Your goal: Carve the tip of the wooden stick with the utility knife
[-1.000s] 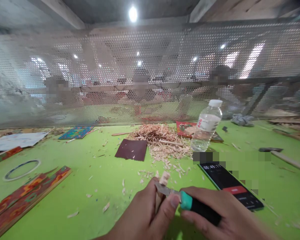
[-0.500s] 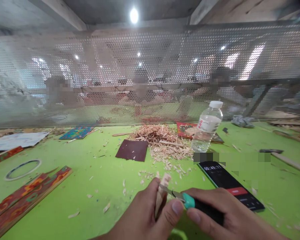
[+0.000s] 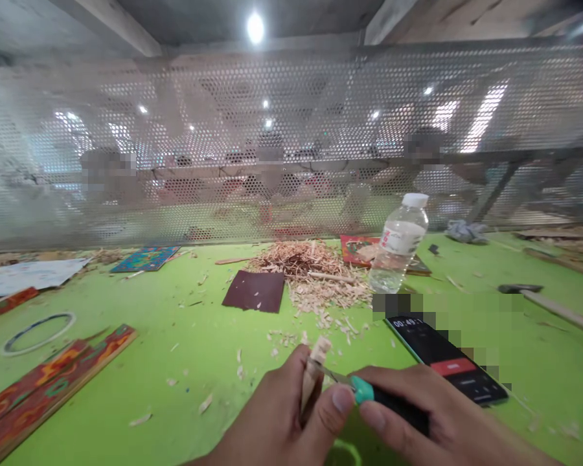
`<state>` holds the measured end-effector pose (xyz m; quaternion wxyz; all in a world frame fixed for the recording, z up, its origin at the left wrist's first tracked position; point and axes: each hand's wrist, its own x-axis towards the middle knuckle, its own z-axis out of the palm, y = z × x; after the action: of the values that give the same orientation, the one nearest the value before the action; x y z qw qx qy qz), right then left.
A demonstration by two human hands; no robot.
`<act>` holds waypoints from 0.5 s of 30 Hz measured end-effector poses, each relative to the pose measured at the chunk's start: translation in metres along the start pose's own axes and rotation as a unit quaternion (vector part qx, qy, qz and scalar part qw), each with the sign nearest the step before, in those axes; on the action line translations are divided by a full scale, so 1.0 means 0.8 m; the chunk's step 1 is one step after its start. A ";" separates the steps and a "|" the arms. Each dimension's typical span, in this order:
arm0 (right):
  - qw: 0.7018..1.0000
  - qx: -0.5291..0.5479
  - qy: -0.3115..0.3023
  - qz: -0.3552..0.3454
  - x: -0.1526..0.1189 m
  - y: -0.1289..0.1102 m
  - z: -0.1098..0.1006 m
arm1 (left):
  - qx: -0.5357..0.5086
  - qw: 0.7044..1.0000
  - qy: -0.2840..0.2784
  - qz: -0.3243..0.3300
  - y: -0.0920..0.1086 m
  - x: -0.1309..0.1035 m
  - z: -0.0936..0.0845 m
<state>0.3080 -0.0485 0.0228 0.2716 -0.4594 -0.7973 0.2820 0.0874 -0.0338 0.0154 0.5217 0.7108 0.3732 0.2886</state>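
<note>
Low in the middle of the head view, my left hand (image 3: 291, 408) is closed around a small pale piece of wood (image 3: 319, 349), whose notched top end sticks up past the fingers. My right hand (image 3: 418, 401) grips a carving knife (image 3: 363, 390) with a black and turquoise handle. The knife's short blade points left and lies against the wood just below its carved tip. My left thumb rests close to the blade and the turquoise collar. The lower part of the wood is hidden inside my left hand.
A heap of wood shavings (image 3: 311, 265) lies ahead, beside dark sandpaper (image 3: 254, 291). To the right are a water bottle (image 3: 399, 243), a phone (image 3: 447, 359) and a hammer (image 3: 558, 310). Painted boards (image 3: 58, 382) and a tape ring (image 3: 39, 333) lie left. A perforated screen (image 3: 272, 181) stands behind.
The blade has shifted slightly down and its angle against the wood has changed a little. Both hands keep their grip. The whole view has moved slightly.
</note>
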 end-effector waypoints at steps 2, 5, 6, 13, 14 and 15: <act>1.000 -0.005 -0.002 0.008 -0.003 0.002 0.003 | 0.029 0.999 0.012 0.002 -0.001 0.000 0.001; 0.999 0.006 -0.024 0.040 -0.004 -0.003 0.002 | 0.057 0.998 0.016 0.000 -0.001 -0.001 0.000; 0.998 0.013 -0.033 0.052 -0.004 -0.007 0.001 | 0.061 0.998 0.013 0.001 0.000 -0.001 -0.001; 0.986 0.108 -0.061 0.115 -0.004 -0.012 0.001 | 0.069 0.997 -0.015 0.013 0.002 0.002 -0.004; 0.985 0.116 -0.057 0.118 -0.005 -0.010 0.002 | 0.061 0.998 -0.017 0.011 0.002 0.002 -0.004; 0.984 0.123 -0.053 0.120 -0.006 -0.008 0.003 | 0.053 0.998 -0.020 0.008 0.002 0.002 -0.004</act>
<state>0.3047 -0.0558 0.0249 0.2479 -0.4993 -0.7091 0.4319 0.0861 -0.0307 0.0177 0.4880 0.7461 0.3719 0.2586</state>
